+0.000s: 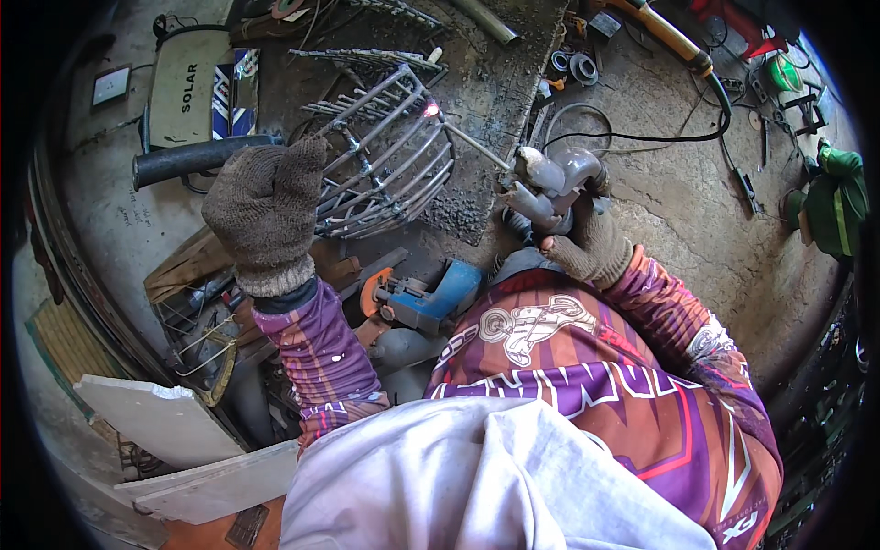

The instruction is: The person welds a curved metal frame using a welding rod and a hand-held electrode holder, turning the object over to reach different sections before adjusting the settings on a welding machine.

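Observation:
A rounded cage of welded steel rods [390,156] rests on its side on a dark, rough metal plate [463,202]. My left hand [266,206], in a thick brown knitted glove, is closed at the cage's left edge, around a rod end. My right hand [591,243], gloved too, is wrapped round a worn grey welding electrode holder [550,183]. From its jaws a thin welding rod [477,142] slants up and left to the cage. A bright pinkish glow [431,108] shows at the rod's tip, against the cage's upper right bars.
Twisted rod pieces [367,60] lie behind the cage. A dark pipe [206,160] is beside my left hand. A blue-and-orange power tool [426,298] sits near my lap. An orange tool [665,37] with a black cord lies far right, and a green cloth item [839,197] at the right edge.

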Demonstrator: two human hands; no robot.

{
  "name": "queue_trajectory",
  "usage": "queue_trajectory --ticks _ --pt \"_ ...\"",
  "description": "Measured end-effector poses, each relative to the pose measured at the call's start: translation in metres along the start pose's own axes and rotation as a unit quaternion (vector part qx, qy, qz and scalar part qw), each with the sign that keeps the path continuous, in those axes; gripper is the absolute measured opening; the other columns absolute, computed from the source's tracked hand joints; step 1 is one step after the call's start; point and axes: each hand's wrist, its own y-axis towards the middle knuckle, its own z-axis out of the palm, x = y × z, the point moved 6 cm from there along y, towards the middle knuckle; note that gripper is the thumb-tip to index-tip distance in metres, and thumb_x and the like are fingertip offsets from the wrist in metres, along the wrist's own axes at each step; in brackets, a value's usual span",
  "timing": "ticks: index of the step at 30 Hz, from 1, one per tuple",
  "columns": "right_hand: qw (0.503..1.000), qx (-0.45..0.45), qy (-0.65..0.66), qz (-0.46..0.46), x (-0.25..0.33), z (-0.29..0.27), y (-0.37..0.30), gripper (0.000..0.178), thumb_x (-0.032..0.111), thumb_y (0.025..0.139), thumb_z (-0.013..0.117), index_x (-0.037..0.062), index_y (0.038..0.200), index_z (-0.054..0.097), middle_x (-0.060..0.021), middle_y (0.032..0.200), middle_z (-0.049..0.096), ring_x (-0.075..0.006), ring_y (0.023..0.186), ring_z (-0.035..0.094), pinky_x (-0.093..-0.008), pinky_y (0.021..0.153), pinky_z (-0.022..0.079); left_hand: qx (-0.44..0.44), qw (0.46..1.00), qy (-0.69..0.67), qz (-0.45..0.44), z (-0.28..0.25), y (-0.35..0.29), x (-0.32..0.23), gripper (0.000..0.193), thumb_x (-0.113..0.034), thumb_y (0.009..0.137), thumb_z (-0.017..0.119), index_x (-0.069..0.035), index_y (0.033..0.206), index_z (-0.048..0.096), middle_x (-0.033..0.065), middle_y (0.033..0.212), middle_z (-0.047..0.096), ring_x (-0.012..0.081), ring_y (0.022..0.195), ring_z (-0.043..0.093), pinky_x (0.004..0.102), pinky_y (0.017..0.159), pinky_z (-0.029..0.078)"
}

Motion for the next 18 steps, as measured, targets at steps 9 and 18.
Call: queue_trajectory --ticks 9,18 --pt "0.999 -0.044 0.000 -0.012 -0.005 0.000 -0.001 0.072 0.040 0.078 0.076 -0.0053 0.128 0.051 -0.0232 0.118 0.060 -0.0373 0.109 0.060 -0.0435 0.095 0.047 0.062 0.996 0.015 -0.065 0.000 -0.004 0.005 0.018 -0.019 0.086 0.079 -0.002 0.085 0.075 0.0071 0.077 0.073 0.0176 0.073 0.069 0.0331 0.075 0.053" --pt "0.999 -0.012 0.030 0.038 -0.003 -0.002 0.000 0.067 0.038 0.079 0.076 -0.0050 0.124 0.052 -0.0221 0.111 0.063 -0.0382 0.102 0.063 -0.0435 0.089 0.049 0.060 0.997 -0.015 -0.053 0.002 -0.004 0.009 0.018 -0.020 0.085 0.079 -0.002 0.084 0.075 0.0069 0.076 0.072 0.0174 0.072 0.069 0.0328 0.070 0.053"
